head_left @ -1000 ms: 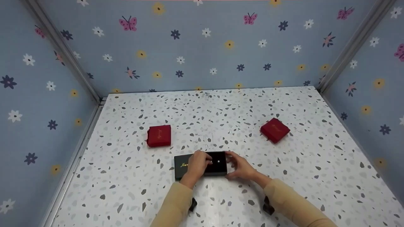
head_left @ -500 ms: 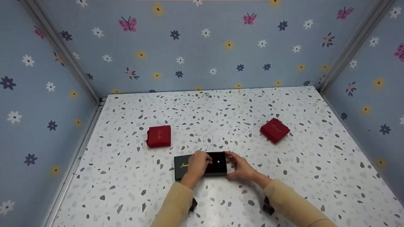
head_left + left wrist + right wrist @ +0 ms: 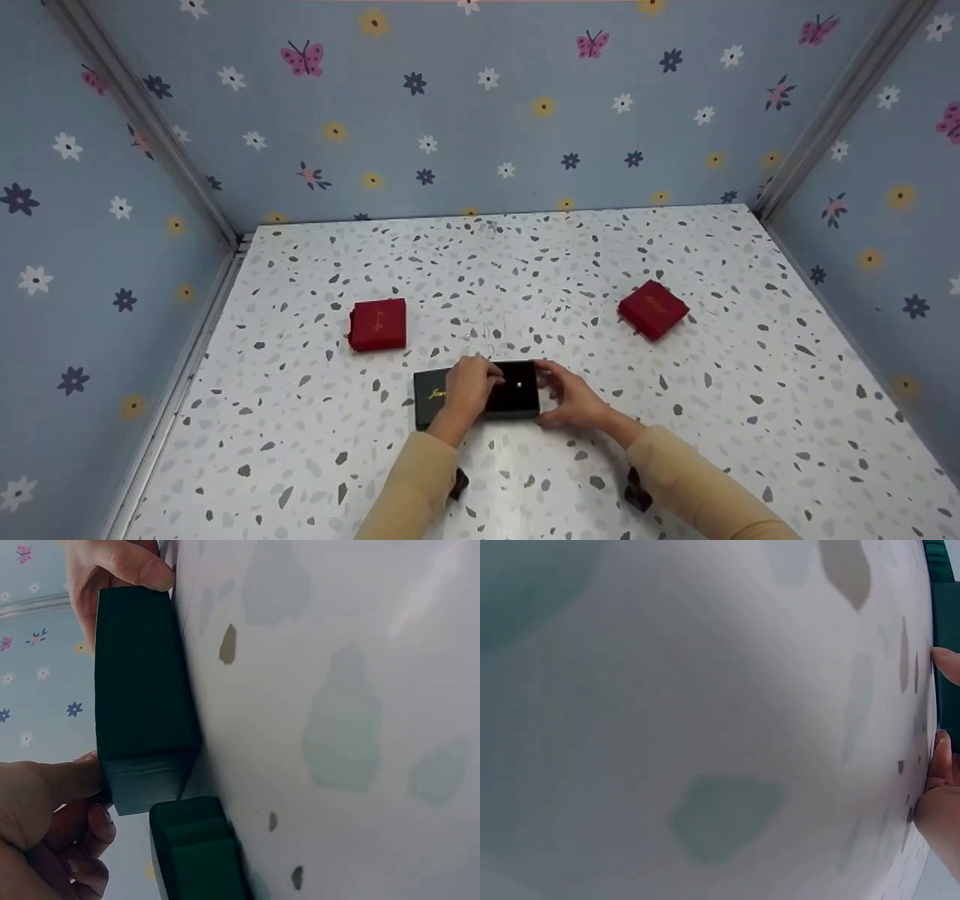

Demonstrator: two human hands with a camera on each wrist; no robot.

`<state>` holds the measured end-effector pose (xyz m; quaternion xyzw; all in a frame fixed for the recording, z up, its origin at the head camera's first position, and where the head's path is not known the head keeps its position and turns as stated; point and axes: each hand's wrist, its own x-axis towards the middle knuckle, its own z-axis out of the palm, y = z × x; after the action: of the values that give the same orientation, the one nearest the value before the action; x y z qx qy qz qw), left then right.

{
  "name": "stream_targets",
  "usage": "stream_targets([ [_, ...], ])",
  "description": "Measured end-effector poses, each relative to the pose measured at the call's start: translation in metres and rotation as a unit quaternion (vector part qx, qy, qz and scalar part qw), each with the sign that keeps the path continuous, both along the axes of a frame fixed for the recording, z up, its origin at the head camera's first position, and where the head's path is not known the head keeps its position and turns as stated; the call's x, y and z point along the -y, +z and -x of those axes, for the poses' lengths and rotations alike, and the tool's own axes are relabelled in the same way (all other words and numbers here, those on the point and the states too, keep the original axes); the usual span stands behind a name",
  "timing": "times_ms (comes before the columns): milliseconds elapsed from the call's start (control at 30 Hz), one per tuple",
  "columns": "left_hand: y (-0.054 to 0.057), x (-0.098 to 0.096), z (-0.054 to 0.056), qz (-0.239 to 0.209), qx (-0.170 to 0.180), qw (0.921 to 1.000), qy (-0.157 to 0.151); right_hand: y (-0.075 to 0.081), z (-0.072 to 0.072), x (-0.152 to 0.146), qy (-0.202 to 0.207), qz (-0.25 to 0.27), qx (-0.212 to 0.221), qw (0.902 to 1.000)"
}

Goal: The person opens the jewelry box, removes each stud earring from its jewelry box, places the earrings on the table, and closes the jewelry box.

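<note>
An open jewelry box, dark green outside with a black insert, sits at the front middle of the table. One small shiny stud earring shows on the insert. Over the box's left part, my left hand has its fingers curled and pinches at a second stud, which the fingertips hide. My right hand grips the box's right end between thumb and fingers. Under the left hand lies the green lid with gold lettering, close against the box. In the left wrist view, the box's side stands between both hands.
Two red jewelry boxes lie farther back, one at the left and one turned at the right. The speckled white table ends at flower-patterned walls at the back and both sides.
A bright dot seen beside my left fingertips one second ago is now covered by them. The left hand has shifted very slightly; the right hand and the boxes stay put.
</note>
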<state>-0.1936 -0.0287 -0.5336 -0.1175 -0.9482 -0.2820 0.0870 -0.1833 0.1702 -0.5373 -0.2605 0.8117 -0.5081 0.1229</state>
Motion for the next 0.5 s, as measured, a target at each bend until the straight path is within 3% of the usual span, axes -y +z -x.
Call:
stream_targets([
  [500,0.022,-0.002,0.022,-0.015,0.019,0.9997,0.008,-0.005,0.003,-0.003,0.011,0.011,-0.01,0.9998],
])
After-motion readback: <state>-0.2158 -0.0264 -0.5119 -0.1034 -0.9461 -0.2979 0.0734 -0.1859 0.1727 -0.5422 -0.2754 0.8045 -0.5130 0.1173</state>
